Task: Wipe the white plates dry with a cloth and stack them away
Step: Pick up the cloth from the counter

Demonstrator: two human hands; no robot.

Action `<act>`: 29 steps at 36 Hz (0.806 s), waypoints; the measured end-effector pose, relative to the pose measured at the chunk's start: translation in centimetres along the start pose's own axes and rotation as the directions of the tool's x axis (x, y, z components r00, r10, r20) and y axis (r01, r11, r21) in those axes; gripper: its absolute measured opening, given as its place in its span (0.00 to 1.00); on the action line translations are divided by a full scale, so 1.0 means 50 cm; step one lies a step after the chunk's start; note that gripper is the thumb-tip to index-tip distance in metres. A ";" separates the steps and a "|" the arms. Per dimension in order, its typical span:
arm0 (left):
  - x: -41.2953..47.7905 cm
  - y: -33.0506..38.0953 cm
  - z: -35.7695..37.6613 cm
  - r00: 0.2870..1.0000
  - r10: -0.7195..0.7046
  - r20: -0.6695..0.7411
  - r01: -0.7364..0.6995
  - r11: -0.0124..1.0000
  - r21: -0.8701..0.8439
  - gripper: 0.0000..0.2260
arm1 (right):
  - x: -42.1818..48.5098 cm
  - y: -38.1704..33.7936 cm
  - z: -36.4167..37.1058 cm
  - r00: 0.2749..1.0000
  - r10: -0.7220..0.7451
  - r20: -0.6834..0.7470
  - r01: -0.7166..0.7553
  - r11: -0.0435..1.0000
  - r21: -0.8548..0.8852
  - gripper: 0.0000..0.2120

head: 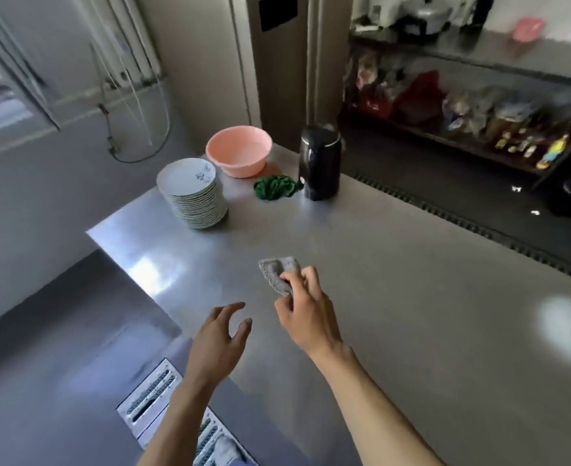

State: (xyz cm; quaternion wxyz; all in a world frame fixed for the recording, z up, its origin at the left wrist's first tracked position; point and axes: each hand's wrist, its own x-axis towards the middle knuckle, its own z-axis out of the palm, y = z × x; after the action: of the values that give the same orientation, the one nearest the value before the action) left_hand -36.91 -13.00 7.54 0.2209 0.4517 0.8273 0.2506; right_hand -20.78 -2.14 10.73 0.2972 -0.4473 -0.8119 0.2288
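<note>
Nearest, the left hand [221,334] hovers over the near edge of the steel surface [395,280], its fingers spread, loosely curved and holding nothing. Just beside it, the right hand [306,311] pinches a crumpled grey cloth [279,272] between thumb and fingers, the cloth low over the surface. Well beyond, at the far left corner, stands the tall stack of white plates [193,193]. Near it lies a green rag [277,186], with a pink basin [239,151] and a black canister [320,163] behind.
</note>
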 end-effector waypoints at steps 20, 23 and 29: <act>0.378 -0.347 -0.363 1.000 0.017 -0.011 -0.017 0.999 -0.034 0.19 | 0.365 -0.316 0.463 0.998 0.013 0.057 -0.005 0.990 -0.141 0.17; 0.474 -0.352 -0.380 0.997 0.076 0.004 -0.076 0.997 -0.004 0.19 | 0.451 -0.298 0.496 0.996 0.066 0.060 -0.055 0.984 -0.169 0.16; 0.677 -0.344 -0.408 0.985 0.154 0.080 -0.160 0.984 0.080 0.20 | 0.632 -0.257 0.547 0.973 0.221 -0.060 -0.227 0.964 -0.135 0.16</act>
State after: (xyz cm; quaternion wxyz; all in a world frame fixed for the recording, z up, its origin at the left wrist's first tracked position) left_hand -76.65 3.64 8.11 0.2111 0.5333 0.7905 0.2148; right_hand -60.54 15.87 8.07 0.2552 -0.5611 -0.7634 0.1930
